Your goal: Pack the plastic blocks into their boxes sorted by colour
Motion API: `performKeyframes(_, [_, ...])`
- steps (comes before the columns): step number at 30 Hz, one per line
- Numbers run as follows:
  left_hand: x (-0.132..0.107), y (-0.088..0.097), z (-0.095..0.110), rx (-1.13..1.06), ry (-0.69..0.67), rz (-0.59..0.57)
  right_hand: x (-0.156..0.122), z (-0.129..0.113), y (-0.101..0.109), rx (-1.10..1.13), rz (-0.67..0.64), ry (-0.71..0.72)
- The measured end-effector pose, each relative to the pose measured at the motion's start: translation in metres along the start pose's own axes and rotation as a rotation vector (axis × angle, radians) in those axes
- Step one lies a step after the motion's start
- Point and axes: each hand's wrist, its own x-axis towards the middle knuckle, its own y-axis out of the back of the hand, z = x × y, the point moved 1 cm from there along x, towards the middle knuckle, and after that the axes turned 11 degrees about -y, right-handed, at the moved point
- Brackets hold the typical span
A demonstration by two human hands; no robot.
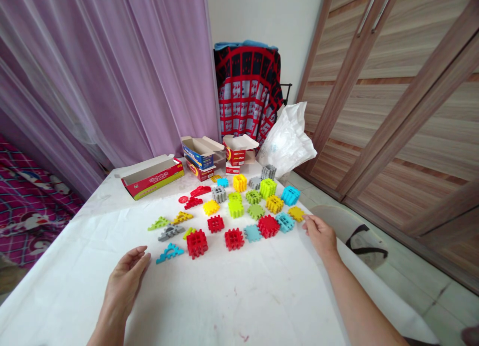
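Fingertips of the right hand rest just beside the yellow block, which lies ahead and to their left at the right end of the scatter on the white table; this hand is loosely curled, empty. Left hand lies open and empty, the blue toothed wedge near its right, long axis crosswise.

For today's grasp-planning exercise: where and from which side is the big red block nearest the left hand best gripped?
I'd pinch the big red block across its near and far ribbed walls, coming from above on the near side. It sits flat; a blue wedge crowds its left, while bare tablecloth lies in front. The left hand seems closest.
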Motion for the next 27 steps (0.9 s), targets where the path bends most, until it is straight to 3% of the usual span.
performKeyframes(12, [-0.004,0.002,0.002,0.030,-0.027,-0.057,0.004,0.007,-0.001,-0.002,-0.015,0.006])
performKeyframes(18, [0.002,0.005,-0.003,0.064,-0.054,-0.028,0.003,0.005,0.001,-0.027,-0.024,-0.021])
performKeyframes(23, [0.025,0.006,0.003,0.139,-0.112,-0.030,0.003,0.004,0.002,-0.049,-0.028,-0.011])
performKeyframes(27, [0.066,0.000,0.019,0.285,-0.182,-0.073,0.005,0.004,0.004,-0.102,-0.044,-0.033])
